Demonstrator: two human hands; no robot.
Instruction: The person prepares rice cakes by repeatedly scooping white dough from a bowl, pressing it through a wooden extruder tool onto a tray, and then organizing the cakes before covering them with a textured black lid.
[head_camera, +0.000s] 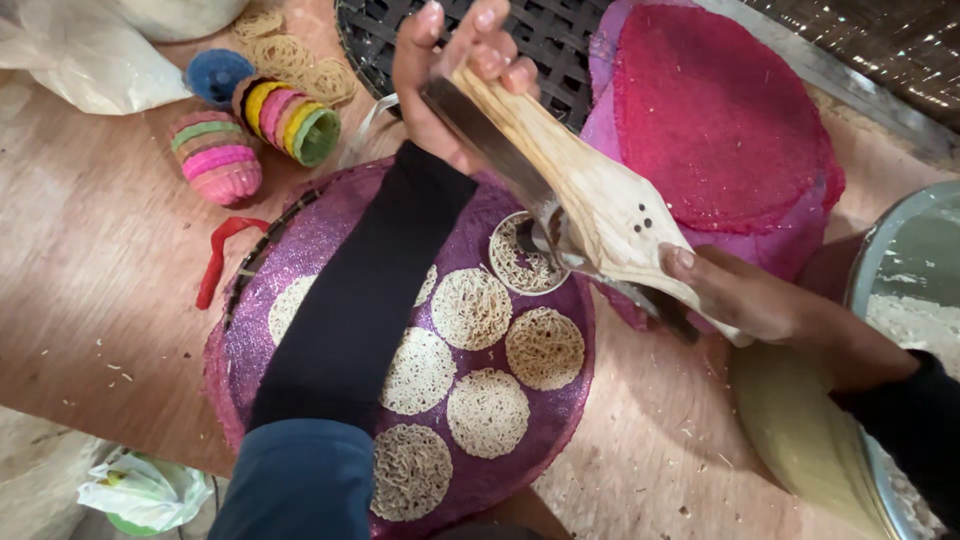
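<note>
The left hand (455, 75) is wrapped around the far end of a wooden noodle press (590, 205), fingers curled over its pale top handle, while the right hand (745, 295) grips the near end from the side — both closed on the same tool, which they hold tilted above the work. Under the press's metal barrel, fine strands are laid in a round noodle nest (522, 262) on a purple mesh-covered tray (330, 250). The tray lies on a wooden table (100, 270) and carries several more flat, pale nests in rows, some hidden under the black sleeve of the left arm. Beyond the press sits a stack of pink and red mesh mats (720, 120), just beside the tray. At the right edge stands a metal bowl (880, 260) — its contents are whitish. Far left, striped stacks of small woven moulds (215, 155) lie on their sides.
</note>
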